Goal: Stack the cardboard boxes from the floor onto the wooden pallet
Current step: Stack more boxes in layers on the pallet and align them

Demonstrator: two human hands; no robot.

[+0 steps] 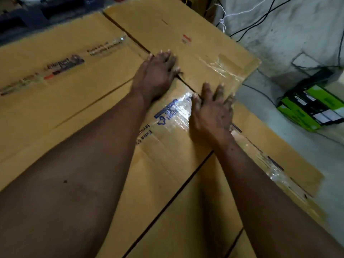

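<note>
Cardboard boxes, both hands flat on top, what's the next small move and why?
Probably slide the near box forward to close the dark gap against the far box. The left hand and right hand lie flat across that seam, fingers straight, gripping nothing.

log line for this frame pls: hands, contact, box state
left hand: open, flat on far cardboard box | right hand: open, flat on taped near cardboard box | boxes: butted, tops level

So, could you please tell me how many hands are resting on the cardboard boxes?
2. The left hand lies flat over the gap between cardboard boxes, farther away; the right hand lies flat nearer, beside the clear tape.
</note>
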